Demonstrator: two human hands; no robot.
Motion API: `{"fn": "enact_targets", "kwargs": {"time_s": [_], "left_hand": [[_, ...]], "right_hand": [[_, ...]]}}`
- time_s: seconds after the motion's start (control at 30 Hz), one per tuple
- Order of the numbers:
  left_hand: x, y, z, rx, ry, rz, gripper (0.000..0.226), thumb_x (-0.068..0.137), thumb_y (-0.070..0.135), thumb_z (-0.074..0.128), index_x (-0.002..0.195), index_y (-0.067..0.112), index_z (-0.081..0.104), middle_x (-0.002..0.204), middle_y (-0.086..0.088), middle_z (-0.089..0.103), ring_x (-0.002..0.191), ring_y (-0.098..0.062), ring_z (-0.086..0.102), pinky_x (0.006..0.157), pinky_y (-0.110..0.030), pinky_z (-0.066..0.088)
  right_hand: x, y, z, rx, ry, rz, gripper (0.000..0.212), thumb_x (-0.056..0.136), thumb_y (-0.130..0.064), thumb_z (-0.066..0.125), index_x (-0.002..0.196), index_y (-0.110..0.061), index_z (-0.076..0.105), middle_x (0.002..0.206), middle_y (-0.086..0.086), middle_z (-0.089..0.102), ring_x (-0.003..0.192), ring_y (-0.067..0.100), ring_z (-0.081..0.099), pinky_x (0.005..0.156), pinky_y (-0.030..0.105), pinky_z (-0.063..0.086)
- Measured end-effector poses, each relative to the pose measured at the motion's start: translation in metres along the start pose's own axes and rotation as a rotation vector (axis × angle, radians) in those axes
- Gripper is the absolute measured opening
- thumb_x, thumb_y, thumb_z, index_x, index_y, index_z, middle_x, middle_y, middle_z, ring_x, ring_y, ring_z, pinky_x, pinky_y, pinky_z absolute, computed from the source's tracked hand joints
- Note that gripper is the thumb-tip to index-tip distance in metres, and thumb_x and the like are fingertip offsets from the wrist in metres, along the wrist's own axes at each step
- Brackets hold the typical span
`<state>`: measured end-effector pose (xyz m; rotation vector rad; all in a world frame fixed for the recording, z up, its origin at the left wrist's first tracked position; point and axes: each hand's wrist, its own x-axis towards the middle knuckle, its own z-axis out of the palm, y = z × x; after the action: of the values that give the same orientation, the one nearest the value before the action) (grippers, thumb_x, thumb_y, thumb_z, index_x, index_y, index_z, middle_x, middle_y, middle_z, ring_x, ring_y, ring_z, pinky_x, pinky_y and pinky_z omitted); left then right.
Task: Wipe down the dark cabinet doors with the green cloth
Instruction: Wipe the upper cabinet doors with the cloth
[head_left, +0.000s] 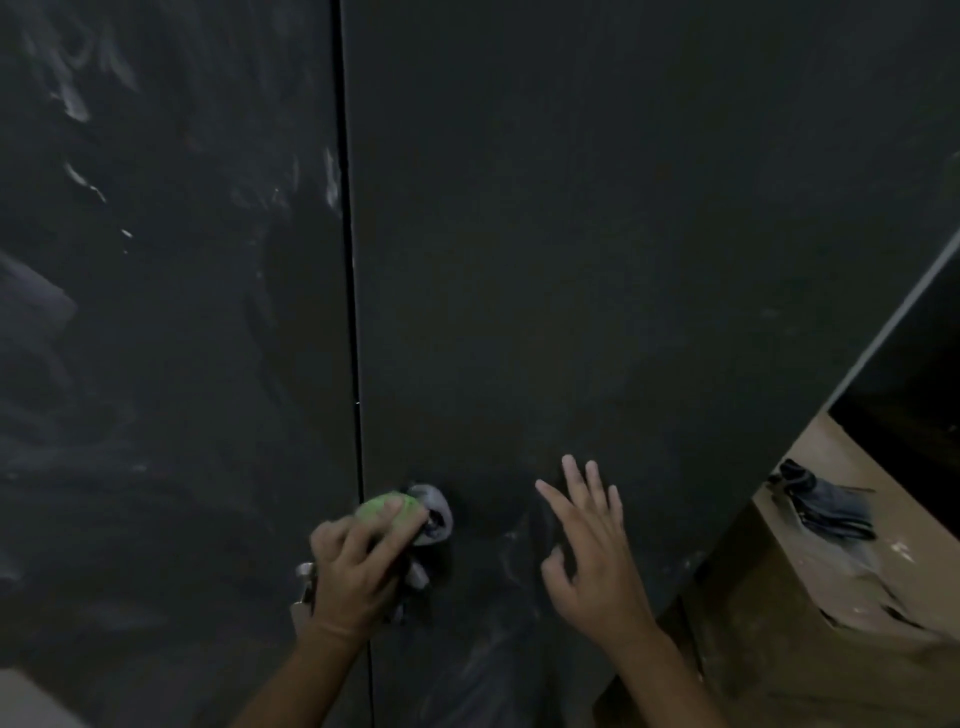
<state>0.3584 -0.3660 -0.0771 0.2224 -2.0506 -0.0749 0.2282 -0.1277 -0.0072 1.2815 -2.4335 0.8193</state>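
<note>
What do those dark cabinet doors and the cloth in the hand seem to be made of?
The cabinet doors look like flat board with a matte dark coating: no grain shows, and pale smears dull the left one. The exact material is unclear. The green cloth, bunched in the left hand, looks like soft fabric, perhaps microfibre, since it crumples into folds.

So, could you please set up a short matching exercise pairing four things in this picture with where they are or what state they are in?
Things:
1. cloth
2. right hand
3. left door
4. dark bundle

Descriptions:
A. streaked with whitish smears
B. lying on the brown surface at far right
C. bunched in the left hand, beside the gap between the doors
D. open, fingers spread against the right door

Pairs: 1-C, 2-D, 3-A, 4-B
</note>
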Motion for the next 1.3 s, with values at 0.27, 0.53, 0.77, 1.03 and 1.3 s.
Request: {"fn": "enact_targets", "kwargs": {"time_s": [0.27,0.53,0.77,1.03,1.3], "left_hand": [[0.011,0.042,0.009,-0.324,-0.2,-0.001,0.049,0.092,0.018,0.049,0.139,0.029,0.05,0.127,0.001,0.055,0.105,-0.021,0.058,0.09,-0.031,0.044],[0.072,0.125,0.06,-0.309,-0.01,0.087,0.041,0.09,0.023,0.063,0.131,0.03,0.058,0.116,0.006,0.056,0.084,-0.019,0.057,0.063,-0.035,0.043],[0.028,0.162,0.105,0.049,-0.488,0.491,0.057,0.08,0.034,0.047,0.137,0.035,0.052,0.133,0.007,0.052,0.092,-0.017,0.059,0.069,-0.037,0.027],[0.091,0.148,0.055,0.054,0.009,0.027,0.038,0.1,0.035,0.034,0.134,0.043,0.05,0.127,0.013,0.054,0.089,-0.017,0.047,0.077,-0.041,0.025],[0.206,0.231,0.04,-0.132,0.154,-0.172,0.063,0.083,0.018,0.056,0.14,0.043,0.043,0.134,0.006,0.036,0.105,-0.03,0.038,0.088,-0.048,0.032]], "right_hand": [[-0.015,0.031,-0.005,-0.056,0.046,0.099,0.082,0.079,-0.02,0.043,0.152,-0.048,0.016,0.161,-0.03,0.003,0.153,0.007,0.004,0.121,0.055,0.006],[-0.015,0.056,-0.054,0.045,0.273,0.378,0.078,0.081,-0.015,0.05,0.152,-0.036,0.025,0.164,-0.013,0.003,0.152,0.006,-0.008,0.123,0.05,0.005],[-0.054,0.092,-0.081,-0.018,0.192,0.484,0.075,0.082,-0.022,0.05,0.15,-0.042,0.026,0.16,-0.016,0.006,0.151,0.006,-0.011,0.121,0.055,0.013],[-0.061,0.113,-0.094,0.146,0.229,0.621,0.079,0.09,-0.002,0.059,0.152,-0.037,0.025,0.159,-0.018,0.014,0.151,0.007,0.003,0.121,0.046,0.019],[-0.017,0.142,-0.13,0.572,0.286,0.569,0.054,0.101,-0.006,0.05,0.149,-0.028,0.037,0.141,-0.024,0.045,0.125,-0.018,0.044,0.1,0.009,0.039]]}}
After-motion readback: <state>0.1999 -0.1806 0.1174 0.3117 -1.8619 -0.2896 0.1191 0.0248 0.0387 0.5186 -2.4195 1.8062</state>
